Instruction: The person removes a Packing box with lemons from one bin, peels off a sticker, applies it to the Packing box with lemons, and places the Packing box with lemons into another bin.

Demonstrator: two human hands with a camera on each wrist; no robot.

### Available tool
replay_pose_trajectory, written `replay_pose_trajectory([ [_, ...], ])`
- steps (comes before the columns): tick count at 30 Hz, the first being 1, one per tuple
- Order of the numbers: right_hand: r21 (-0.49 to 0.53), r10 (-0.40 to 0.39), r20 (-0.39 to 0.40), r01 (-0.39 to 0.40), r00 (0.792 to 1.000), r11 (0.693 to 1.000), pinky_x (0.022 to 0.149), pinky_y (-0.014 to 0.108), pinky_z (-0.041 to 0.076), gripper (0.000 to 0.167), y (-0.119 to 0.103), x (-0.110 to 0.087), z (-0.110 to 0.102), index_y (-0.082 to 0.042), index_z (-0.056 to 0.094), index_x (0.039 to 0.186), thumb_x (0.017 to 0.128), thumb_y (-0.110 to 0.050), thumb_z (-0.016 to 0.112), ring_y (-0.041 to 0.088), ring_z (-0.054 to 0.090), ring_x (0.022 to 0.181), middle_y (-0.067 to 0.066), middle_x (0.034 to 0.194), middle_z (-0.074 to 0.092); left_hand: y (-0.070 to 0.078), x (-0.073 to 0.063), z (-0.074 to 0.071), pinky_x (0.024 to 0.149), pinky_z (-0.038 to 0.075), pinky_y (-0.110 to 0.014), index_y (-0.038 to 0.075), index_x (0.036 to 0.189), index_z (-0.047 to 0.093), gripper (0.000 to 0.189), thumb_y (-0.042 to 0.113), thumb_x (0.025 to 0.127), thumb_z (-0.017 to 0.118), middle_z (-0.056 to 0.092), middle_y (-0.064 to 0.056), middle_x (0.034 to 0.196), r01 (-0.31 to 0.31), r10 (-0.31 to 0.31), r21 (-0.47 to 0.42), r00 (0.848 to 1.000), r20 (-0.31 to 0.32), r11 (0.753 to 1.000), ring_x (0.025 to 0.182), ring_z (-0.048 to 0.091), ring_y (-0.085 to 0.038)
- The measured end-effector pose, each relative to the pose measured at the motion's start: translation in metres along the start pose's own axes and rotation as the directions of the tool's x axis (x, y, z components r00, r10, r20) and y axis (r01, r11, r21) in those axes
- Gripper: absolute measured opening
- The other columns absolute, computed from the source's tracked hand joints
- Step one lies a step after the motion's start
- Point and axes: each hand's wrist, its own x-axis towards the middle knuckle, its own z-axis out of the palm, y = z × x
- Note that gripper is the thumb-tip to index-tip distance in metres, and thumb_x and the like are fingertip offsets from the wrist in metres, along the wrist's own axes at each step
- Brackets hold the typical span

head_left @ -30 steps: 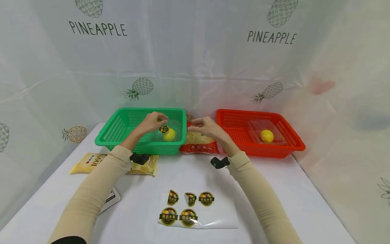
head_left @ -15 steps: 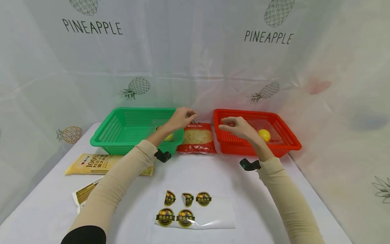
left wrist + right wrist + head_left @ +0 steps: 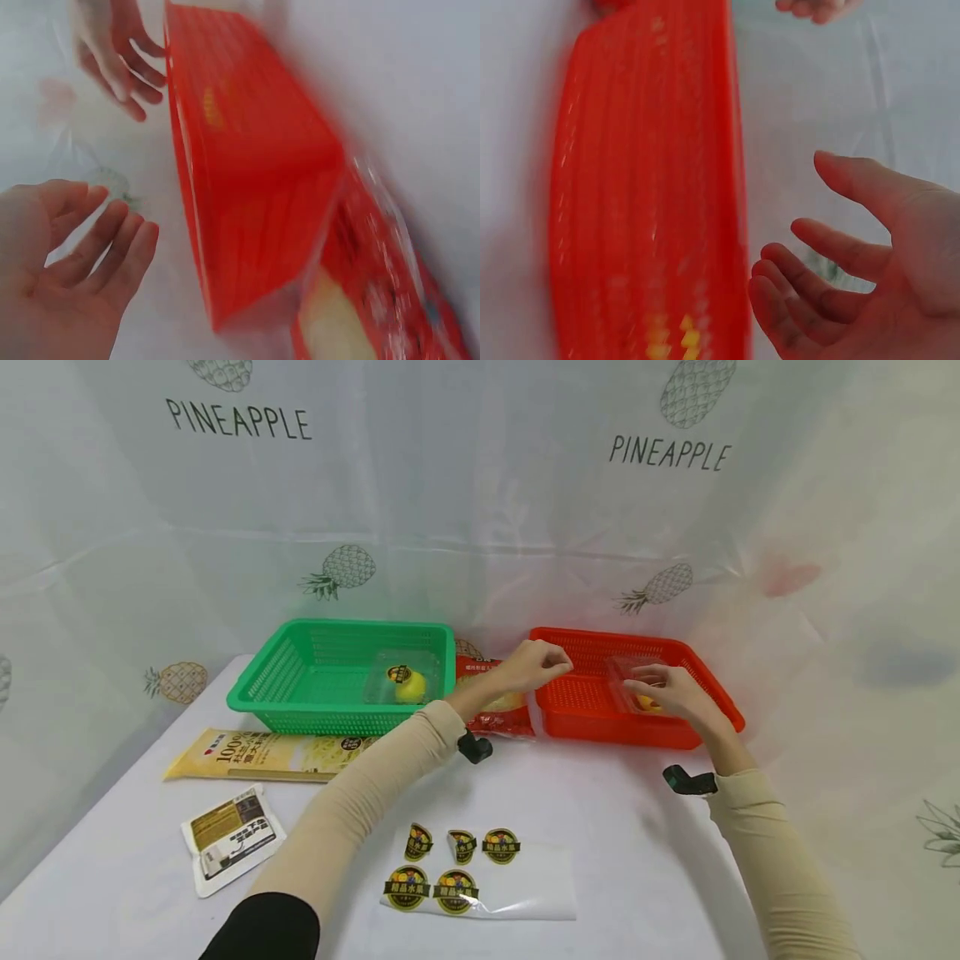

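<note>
Red basket (image 3: 577,728): stands at the right rear of the tabletop (image 3: 622,877). Inside, toward its right end, a clear box (image 3: 617,673) with a yellow fruit (image 3: 646,702), partly hidden by the right hand (image 3: 667,689). Left hand (image 3: 534,666) is near the basket's left end. Each grip is empty and fairly wide, fingers loosely bent. Green basket (image 3: 352,722): contains a labelled box (image 3: 381,681) with fruit. Red packet (image 3: 480,666) between baskets; yellow packet (image 3: 262,756), white packet (image 3: 234,839) and sticker sheet (image 3: 525,885) nearer the front. Pineapple-printed curtain (image 3: 480,477) behind.
</note>
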Motion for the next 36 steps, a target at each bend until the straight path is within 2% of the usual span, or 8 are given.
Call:
replay_pose_trajectory([
  [5, 0.039, 0.105, -0.007, -0.104, 0.994, 0.994, 0.086, 0.034, 0.055, 0.073, 0.032, 0.0, -0.006, 0.0, 0.045, 0.143, 0.095, -0.054, 0.054, 0.044, 0.048, 0.124, 0.032, 0.139, 0.05, 0.008, 0.014, 0.026, 0.077, 0.051, -0.019, 0.013, 0.117, 0.07, 0.026, 0.026, 0.1, 0.057, 0.072, -0.001, 0.107, 0.042, -0.035, -0.129, 0.998, 0.059, 0.991, 0.09, 0.063, -0.015],
  [11, 0.041, 0.198, -0.05, -0.196, 0.979, 0.98, 0.1, 0.053, 0.047, 0.085, 0.054, 0.002, -0.014, -0.001, 0.038, 0.148, 0.092, -0.063, 0.052, 0.045, 0.043, 0.125, 0.031, 0.142, 0.046, 0.014, 0.026, 0.045, 0.071, 0.054, -0.019, 0.008, 0.122, 0.066, 0.03, 0.027, 0.1, 0.057, 0.07, -0.006, 0.113, 0.101, -0.083, -0.218, 0.992, 0.091, 0.971, 0.096, 0.069, -0.03],
  [17, -0.05, 0.217, -0.05, -0.22, 0.975, 0.974, 0.076, 0.031, 0.056, 0.079, 0.066, 0.009, -0.022, 0.002, 0.034, 0.149, 0.096, -0.054, 0.052, 0.041, 0.047, 0.111, 0.034, 0.139, 0.042, 0.019, 0.036, 0.053, 0.082, 0.059, -0.028, 0.006, 0.124, 0.063, 0.031, 0.024, 0.099, 0.059, 0.066, -0.009, 0.116, 0.183, -0.157, -0.291, 0.981, 0.111, 0.939, 0.099, 0.071, -0.031],
  [23, -0.114, 0.2, -0.017, -0.2, 0.98, 0.973, 0.069, 0.024, 0.053, 0.078, 0.068, 0.014, -0.027, 0.008, 0.035, 0.146, 0.096, -0.049, 0.055, 0.038, 0.05, 0.103, 0.034, 0.134, 0.047, 0.021, 0.044, 0.064, 0.083, 0.059, -0.031, 0.008, 0.123, 0.062, 0.031, 0.027, 0.098, 0.06, 0.067, -0.012, 0.116, 0.269, -0.237, -0.307, 0.962, 0.139, 0.913, 0.094, 0.07, -0.026],
  [26, -0.118, 0.194, -0.012, -0.194, 0.981, 0.974, 0.062, 0.022, 0.05, 0.069, 0.069, 0.019, -0.027, 0.012, 0.044, 0.138, 0.097, -0.041, 0.059, 0.028, 0.055, 0.086, 0.029, 0.113, 0.058, 0.025, 0.046, 0.068, 0.083, 0.059, -0.029, 0.009, 0.123, 0.062, 0.031, 0.028, 0.098, 0.061, 0.066, -0.015, 0.12, 0.322, -0.291, -0.298, 0.946, 0.146, 0.898, 0.093, 0.07, -0.025],
  [29, -0.098, 0.204, -0.01, -0.204, 0.979, 0.974, 0.057, 0.023, 0.048, 0.053, 0.07, 0.024, -0.028, 0.012, 0.056, 0.12, 0.096, -0.035, 0.061, 0.021, 0.056, 0.068, 0.018, 0.084, 0.062, 0.029, 0.049, 0.073, 0.083, 0.058, -0.028, 0.011, 0.123, 0.062, 0.032, 0.029, 0.097, 0.062, 0.066, -0.012, 0.12, 0.351, -0.322, -0.265, 0.935, 0.146, 0.898, 0.091, 0.07, -0.022],
  [31, -0.065, 0.228, 0.003, -0.228, 0.974, 0.972, 0.055, 0.024, 0.048, 0.048, 0.071, 0.027, -0.028, 0.01, 0.06, 0.113, 0.095, -0.034, 0.063, 0.018, 0.056, 0.063, 0.012, 0.074, 0.061, 0.032, 0.051, 0.077, 0.081, 0.058, -0.027, 0.011, 0.124, 0.062, 0.033, 0.03, 0.097, 0.062, 0.066, -0.009, 0.119, 0.35, -0.322, -0.234, 0.935, 0.15, 0.907, 0.09, 0.069, -0.021],
  [36, -0.056, 0.254, 0.029, -0.252, 0.967, 0.966, 0.057, 0.024, 0.05, 0.053, 0.074, 0.031, -0.026, 0.009, 0.06, 0.123, 0.094, -0.035, 0.065, 0.023, 0.058, 0.073, 0.021, 0.097, 0.065, 0.036, 0.055, 0.085, 0.091, 0.054, -0.031, 0.014, 0.131, 0.059, 0.041, 0.036, 0.097, 0.061, 0.063, -0.005, 0.128, 0.336, -0.316, -0.138, 0.937, 0.149, 0.932, 0.106, 0.063, -0.019],
])
